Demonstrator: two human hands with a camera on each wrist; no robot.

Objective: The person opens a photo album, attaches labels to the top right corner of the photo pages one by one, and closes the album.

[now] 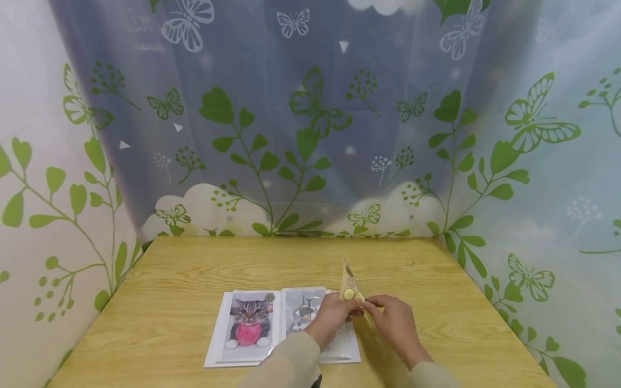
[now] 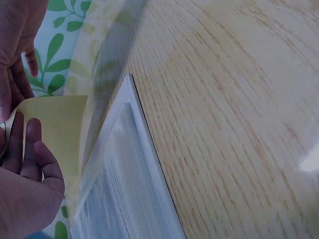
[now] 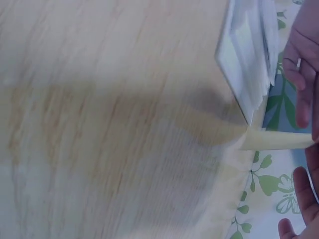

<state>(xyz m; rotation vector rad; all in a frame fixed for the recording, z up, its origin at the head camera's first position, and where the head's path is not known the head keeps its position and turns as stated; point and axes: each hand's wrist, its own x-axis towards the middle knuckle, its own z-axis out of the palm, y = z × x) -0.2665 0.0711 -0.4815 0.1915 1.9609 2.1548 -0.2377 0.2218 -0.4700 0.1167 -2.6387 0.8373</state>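
Observation:
A thin, pale yellow sticker sheet (image 1: 348, 285) with round designs in yellow and brown stands bent upward over the right page of an open album. My left hand (image 1: 332, 317) grips its lower part. From the right, my right hand (image 1: 395, 324) pinches the sheet's near right edge between thumb and fingers, close to the left fingertips. The plain back of the sticker sheet (image 2: 60, 129) shows in the left wrist view, curving away from the fingers. On the album's left page is a cat picture (image 1: 248, 328) with a small round sticker (image 1: 269, 297) at its top right corner.
The white album (image 1: 211, 353) lies flat on the wood-grain table (image 1: 160, 302), its clear sleeves (image 2: 124, 169) stacked in layers. My left forearm covers part of the right page. A curtain (image 1: 271, 81) printed with leaves and butterflies hangs behind the table and along both sides.

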